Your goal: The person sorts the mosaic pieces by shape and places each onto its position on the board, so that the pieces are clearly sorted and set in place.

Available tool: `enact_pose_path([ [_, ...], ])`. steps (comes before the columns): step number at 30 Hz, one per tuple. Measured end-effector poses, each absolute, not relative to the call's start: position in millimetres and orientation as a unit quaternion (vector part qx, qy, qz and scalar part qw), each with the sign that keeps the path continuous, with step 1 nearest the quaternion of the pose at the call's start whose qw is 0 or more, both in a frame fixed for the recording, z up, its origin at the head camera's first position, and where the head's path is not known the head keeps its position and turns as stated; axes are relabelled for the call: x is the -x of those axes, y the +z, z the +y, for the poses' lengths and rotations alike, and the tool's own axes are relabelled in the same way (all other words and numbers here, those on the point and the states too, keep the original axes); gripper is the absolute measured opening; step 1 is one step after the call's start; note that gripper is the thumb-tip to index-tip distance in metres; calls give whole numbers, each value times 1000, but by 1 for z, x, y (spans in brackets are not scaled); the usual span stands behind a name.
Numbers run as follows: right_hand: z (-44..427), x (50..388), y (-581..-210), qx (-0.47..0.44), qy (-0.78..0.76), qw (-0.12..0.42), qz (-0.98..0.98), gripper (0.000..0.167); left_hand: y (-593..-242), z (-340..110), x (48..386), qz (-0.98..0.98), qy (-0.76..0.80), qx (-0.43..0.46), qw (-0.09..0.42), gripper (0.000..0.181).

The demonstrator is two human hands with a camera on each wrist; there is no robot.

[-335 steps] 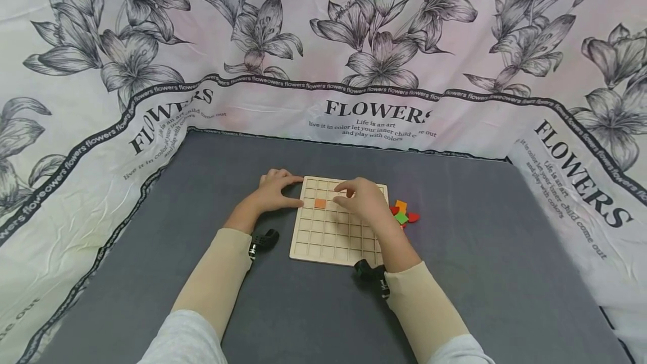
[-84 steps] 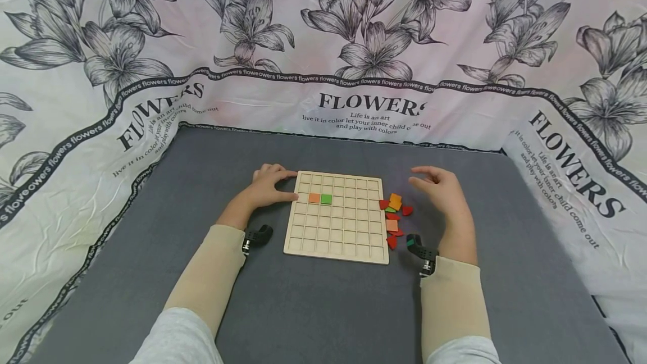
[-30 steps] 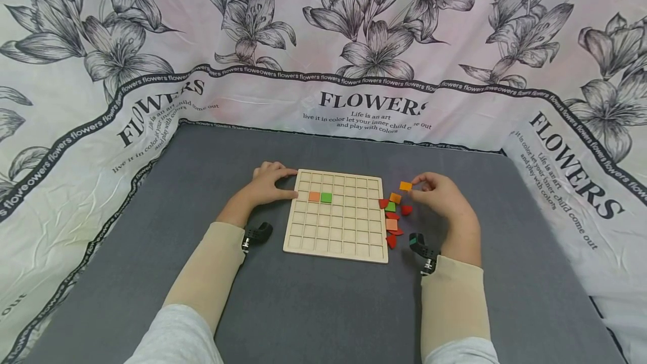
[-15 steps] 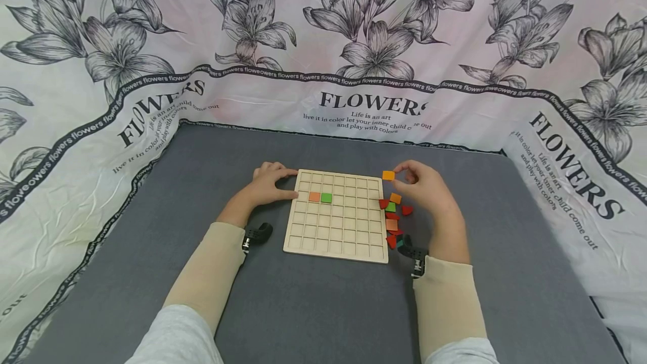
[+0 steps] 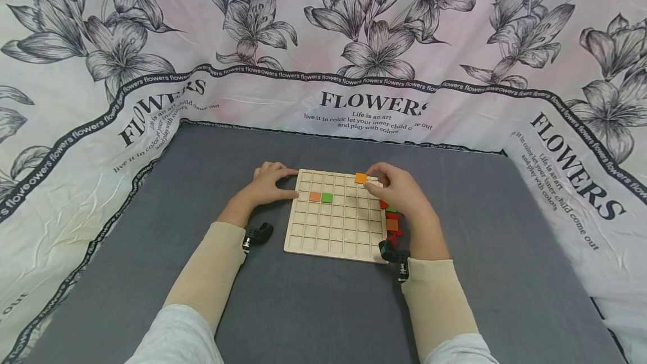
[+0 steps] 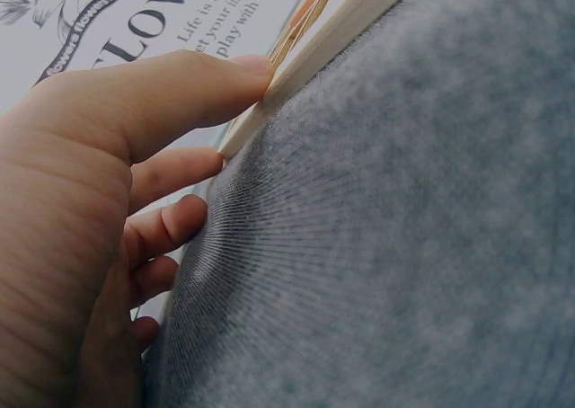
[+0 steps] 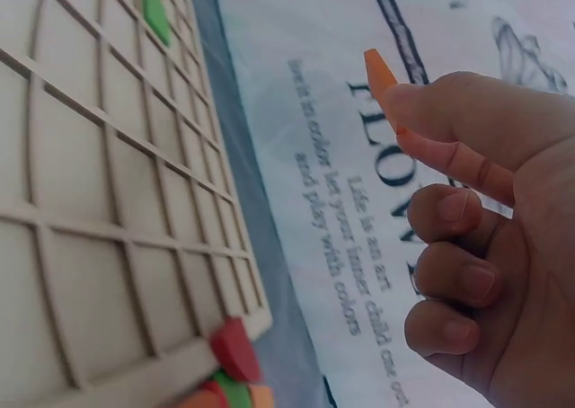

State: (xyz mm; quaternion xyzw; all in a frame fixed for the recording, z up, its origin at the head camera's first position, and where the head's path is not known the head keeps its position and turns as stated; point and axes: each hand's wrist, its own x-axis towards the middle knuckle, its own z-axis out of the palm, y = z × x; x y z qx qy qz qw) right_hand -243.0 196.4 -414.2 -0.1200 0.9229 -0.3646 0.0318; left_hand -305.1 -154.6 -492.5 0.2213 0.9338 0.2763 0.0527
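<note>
My right hand [image 5: 399, 189] pinches a yellow-orange square tile [image 5: 361, 178] between thumb and index finger, above the far right part of a wooden grid board [image 5: 336, 235]. In the right wrist view that tile [image 7: 381, 80] appears nearly edge-on, with the other fingers curled into the palm. My left hand [image 5: 265, 185] touches the board's left edge with thumb and index fingertips; the left wrist view shows the thumb against the wooden rim [image 6: 301, 75]. Side by side in the grid cells lie a salmon-orange tile [image 5: 315, 197] and a green tile [image 5: 327, 198].
Along the board's right edge lies a loose pile with an orange tile [image 5: 391, 225], a green piece [image 5: 391, 209] and several red pieces [image 5: 392, 239], partly hidden by my right hand. The grey table [image 5: 313, 308] meets a flower-printed cloth [image 5: 374, 111] behind.
The green tile joined the salmon-orange one on the board. My right hand, earlier beside the pile, took the yellow-orange tile and carried it left over the board. My left hand stays at the edge.
</note>
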Motion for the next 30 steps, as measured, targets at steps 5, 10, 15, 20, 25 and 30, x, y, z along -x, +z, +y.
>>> enact_pose_path([
  [5, 182, 246, -423, 132, -355, 48, 924, 25, -493, -154, 306, 934, 278, -218, 57, 72],
  [10, 170, 249, -433, 150, -339, 55, 927, 27, -493, -154, 305, 934, 280, -216, 59, 72],
  [15, 160, 252, -442, 158, -308, 69, 936, 26, -492, -155, 305, 933, 280, -217, 59, 71],
  [20, 153, 252, -446, 152, -280, 83, 944, 25, -492, -155, 305, 934, 278, -219, 56, 72],
  [25, 151, 251, -448, 143, -270, 89, 948, 25, -492, -155, 305, 933, 280, -219, 57, 71],
  [30, 150, 251, -451, 134, -261, 93, 951, 24, -492, -155, 304, 933, 280, -219, 58, 71],
])
